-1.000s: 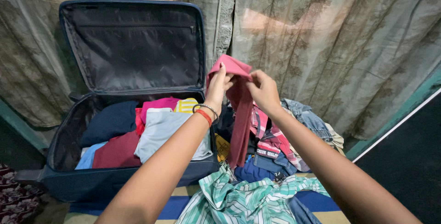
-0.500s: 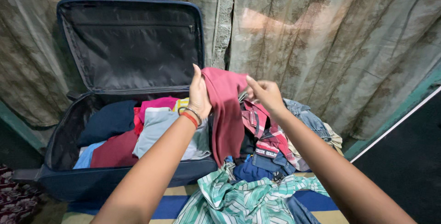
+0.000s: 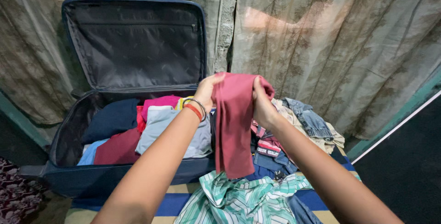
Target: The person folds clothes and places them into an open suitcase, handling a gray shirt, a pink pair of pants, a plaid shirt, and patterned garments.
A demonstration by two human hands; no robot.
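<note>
left hand (image 3: 207, 91) and right hand (image 3: 262, 102) pinch top edge of dark red folded cloth garment (image 3: 233, 123) | it hangs mid-scene, right of open navy fabric suitcase (image 3: 69, 178) | green striped shirt (image 3: 234, 201) lies near

An open dark blue suitcase (image 3: 69, 178) sits on the floor at left, its lid (image 3: 135, 42) leaning upright against a worn, mottled curtain (image 3: 330, 45). Inside lie folded clothes: a navy piece (image 3: 110, 118), a maroon piece (image 3: 117, 148), a pale grey piece (image 3: 161, 123) and a bright pink piece (image 3: 161, 101). Just right of the suitcase sits a loose heap with a denim garment (image 3: 312, 120) and a plaid shirt (image 3: 271, 143). A green-and-white striped shirt (image 3: 239, 201) lies nearest, on a blue-and-tan striped mat (image 3: 174, 203).
</note>
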